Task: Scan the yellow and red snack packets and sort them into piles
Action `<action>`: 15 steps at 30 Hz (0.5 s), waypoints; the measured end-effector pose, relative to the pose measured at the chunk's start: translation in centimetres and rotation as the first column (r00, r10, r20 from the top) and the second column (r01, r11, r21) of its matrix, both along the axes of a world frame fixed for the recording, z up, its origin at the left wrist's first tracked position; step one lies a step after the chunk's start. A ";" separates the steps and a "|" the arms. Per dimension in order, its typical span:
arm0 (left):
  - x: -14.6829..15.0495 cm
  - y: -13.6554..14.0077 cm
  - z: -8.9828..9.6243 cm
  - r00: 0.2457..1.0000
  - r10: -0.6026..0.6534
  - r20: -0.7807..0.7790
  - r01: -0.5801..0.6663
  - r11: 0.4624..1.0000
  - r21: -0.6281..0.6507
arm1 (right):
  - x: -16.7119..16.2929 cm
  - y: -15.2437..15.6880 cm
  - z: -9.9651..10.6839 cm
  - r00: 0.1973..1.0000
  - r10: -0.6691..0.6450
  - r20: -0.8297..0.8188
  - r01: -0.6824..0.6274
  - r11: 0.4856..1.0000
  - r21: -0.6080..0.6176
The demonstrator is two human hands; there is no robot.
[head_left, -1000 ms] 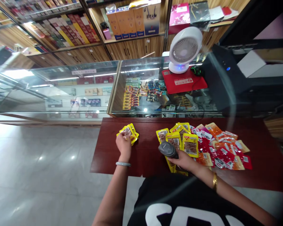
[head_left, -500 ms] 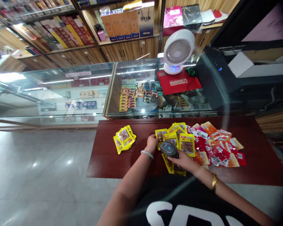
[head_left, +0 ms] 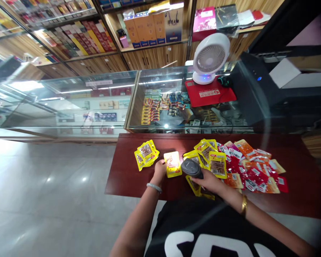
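Note:
My left hand [head_left: 159,170] pinches the left edge of a yellow snack packet [head_left: 173,165], lit brightly by the scanner's light. My right hand [head_left: 209,180] is wrapped round the handle of a dark grey barcode scanner [head_left: 192,167], whose head points left at that packet. To the left lies a small pile of yellow snack packets [head_left: 147,153]. More yellow packets [head_left: 218,165] lie in a loose heap beyond and beside the scanner, some partly covered by it and my right hand.
Red and orange packets [head_left: 253,166] are heaped on the right of the dark red table [head_left: 123,178]. Behind stands a glass display counter [head_left: 160,123], bearing a white fan [head_left: 212,57], a red mat [head_left: 200,98] and a mouse [head_left: 224,81]. Dark equipment [head_left: 259,96] stands at the right.
My left hand has drawn one yellow packet leftward out of the heap, in front of the scanner, where light now falls on it. The view has shifted slightly left.

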State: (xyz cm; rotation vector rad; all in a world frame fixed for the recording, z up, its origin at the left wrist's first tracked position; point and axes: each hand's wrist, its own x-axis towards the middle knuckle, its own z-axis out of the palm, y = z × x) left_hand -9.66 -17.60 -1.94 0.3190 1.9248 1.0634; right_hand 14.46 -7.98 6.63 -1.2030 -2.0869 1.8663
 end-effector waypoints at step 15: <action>-6.0 -11.8 0.7 0.969 0.237 0.067 -0.231 0.969 -0.091 | 2.4 -3.3 0.1 0.999 0.012 -0.051 -0.015 0.998 -0.063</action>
